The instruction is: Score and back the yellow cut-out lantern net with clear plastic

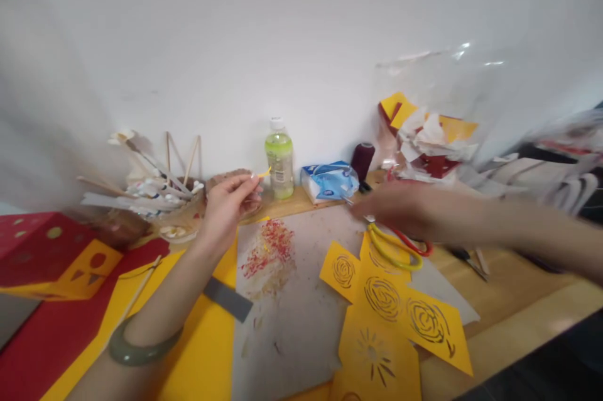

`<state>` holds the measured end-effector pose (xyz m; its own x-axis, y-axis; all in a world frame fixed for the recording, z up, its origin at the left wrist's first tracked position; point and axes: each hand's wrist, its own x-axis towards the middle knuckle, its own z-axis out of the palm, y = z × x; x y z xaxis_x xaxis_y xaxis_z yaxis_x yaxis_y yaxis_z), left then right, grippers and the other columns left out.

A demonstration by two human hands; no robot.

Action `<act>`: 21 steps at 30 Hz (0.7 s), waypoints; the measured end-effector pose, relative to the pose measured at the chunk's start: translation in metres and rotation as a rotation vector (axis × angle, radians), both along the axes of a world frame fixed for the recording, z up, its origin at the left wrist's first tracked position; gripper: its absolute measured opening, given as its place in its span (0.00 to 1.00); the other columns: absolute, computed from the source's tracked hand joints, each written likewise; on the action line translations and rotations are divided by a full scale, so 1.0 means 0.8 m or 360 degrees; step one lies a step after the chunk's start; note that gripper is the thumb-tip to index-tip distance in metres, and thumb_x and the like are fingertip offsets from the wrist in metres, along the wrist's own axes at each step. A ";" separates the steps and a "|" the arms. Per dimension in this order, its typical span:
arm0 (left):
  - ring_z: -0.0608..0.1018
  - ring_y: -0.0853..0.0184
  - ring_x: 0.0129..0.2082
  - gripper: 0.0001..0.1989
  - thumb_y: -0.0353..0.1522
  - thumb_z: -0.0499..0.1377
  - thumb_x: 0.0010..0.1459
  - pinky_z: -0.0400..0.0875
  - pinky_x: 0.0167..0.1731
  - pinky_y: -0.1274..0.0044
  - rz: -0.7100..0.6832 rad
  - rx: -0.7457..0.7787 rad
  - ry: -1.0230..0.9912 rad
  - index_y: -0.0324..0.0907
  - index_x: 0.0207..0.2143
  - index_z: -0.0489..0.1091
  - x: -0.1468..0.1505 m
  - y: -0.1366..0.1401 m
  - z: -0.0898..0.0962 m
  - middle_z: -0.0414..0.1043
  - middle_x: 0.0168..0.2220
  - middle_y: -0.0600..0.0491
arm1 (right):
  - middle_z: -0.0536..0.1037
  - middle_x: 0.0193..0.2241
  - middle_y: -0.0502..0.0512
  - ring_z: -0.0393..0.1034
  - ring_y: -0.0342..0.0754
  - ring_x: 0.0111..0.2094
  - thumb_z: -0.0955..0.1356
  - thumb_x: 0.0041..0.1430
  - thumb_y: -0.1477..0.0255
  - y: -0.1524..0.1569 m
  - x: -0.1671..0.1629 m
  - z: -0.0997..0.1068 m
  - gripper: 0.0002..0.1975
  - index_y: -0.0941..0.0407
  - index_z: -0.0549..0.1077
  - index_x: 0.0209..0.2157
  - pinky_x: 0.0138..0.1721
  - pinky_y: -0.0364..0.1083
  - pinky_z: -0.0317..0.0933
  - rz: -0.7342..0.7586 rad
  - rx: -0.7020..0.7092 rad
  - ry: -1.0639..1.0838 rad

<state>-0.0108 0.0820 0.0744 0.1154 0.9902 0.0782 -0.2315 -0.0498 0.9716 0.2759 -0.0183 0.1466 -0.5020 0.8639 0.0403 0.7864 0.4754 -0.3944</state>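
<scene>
As the left hand (228, 205) pinches a yellow sliver (265, 173), the right hand (396, 205), grip too blurred to tell, seemingly manages scissors (374, 232), next needing steadiness.

Passage: board (313, 313), between scraps (273, 247) and cards (351, 338) | rear blocked: bottle (279, 162), tissues (330, 182) | left: sticks (155, 193) | right rear: bag (433, 137)

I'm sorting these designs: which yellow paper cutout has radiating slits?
The sunburst cutout, below the middle swirl; its slits radiate outward, while the neighboring swirls curve around.
</scene>
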 end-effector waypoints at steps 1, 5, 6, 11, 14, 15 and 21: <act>0.69 0.75 0.23 0.17 0.39 0.68 0.38 0.63 0.23 0.83 -0.0001 0.0003 -0.0020 0.36 0.28 0.73 0.000 -0.001 0.002 0.70 0.26 0.54 | 0.72 0.51 0.47 0.65 0.51 0.54 0.64 0.60 0.69 -0.019 -0.017 -0.027 0.16 0.46 0.73 0.49 0.57 0.51 0.58 0.0223 -0.0155 -0.0048; 0.69 0.76 0.23 0.14 0.37 0.67 0.41 0.63 0.22 0.84 -0.0036 0.0030 -0.0042 0.36 0.28 0.73 0.000 -0.006 0.005 0.70 0.26 0.54 | 0.57 0.62 0.56 0.46 0.50 0.63 0.59 0.65 0.66 -0.060 -0.046 -0.108 0.25 0.54 0.55 0.62 0.63 0.56 0.43 0.0637 -0.0485 -0.0082; 0.69 0.76 0.22 0.13 0.36 0.67 0.42 0.63 0.22 0.84 -0.0054 0.0035 -0.0040 0.36 0.28 0.73 0.000 -0.007 0.005 0.70 0.26 0.54 | 0.54 0.63 0.55 0.43 0.49 0.64 0.58 0.65 0.64 -0.059 -0.047 -0.121 0.27 0.53 0.51 0.63 0.63 0.56 0.40 0.0617 -0.0465 -0.0085; 0.69 0.76 0.22 0.11 0.35 0.65 0.44 0.62 0.22 0.83 -0.0076 0.0034 -0.0029 0.37 0.29 0.72 0.003 -0.009 0.005 0.70 0.26 0.55 | 0.49 0.64 0.56 0.38 0.52 0.65 0.58 0.64 0.58 -0.017 -0.058 -0.161 0.31 0.55 0.48 0.64 0.63 0.59 0.36 0.0347 -0.0211 -0.0143; 0.68 0.76 0.21 0.10 0.35 0.65 0.44 0.62 0.22 0.82 -0.0096 0.0047 -0.0029 0.37 0.27 0.71 0.005 -0.011 0.007 0.68 0.24 0.56 | 0.50 0.64 0.59 0.39 0.54 0.65 0.57 0.62 0.56 0.013 -0.081 -0.178 0.32 0.58 0.54 0.63 0.63 0.60 0.35 0.0074 -0.0115 -0.0062; 0.68 0.76 0.21 0.10 0.35 0.65 0.44 0.62 0.23 0.82 -0.0109 0.0050 -0.0032 0.37 0.27 0.71 0.006 -0.011 0.007 0.67 0.24 0.56 | 0.51 0.64 0.59 0.39 0.55 0.65 0.58 0.62 0.55 0.023 -0.089 -0.182 0.32 0.58 0.56 0.62 0.63 0.60 0.35 -0.0010 -0.0101 -0.0002; 0.68 0.76 0.23 0.07 0.34 0.63 0.47 0.65 0.27 0.81 -0.0195 -0.0016 0.0042 0.39 0.28 0.72 0.007 -0.010 0.002 0.68 0.24 0.56 | 0.55 0.62 0.64 0.48 0.58 0.63 0.55 0.62 0.54 0.062 -0.101 -0.180 0.32 0.59 0.59 0.60 0.62 0.60 0.44 -0.0270 -0.0100 0.0407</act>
<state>-0.0049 0.0740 0.0762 0.2374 0.9694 0.0633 -0.2093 -0.0126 0.9778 0.1951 0.0316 0.0026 -0.3309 0.9393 0.0905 0.7240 0.3142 -0.6141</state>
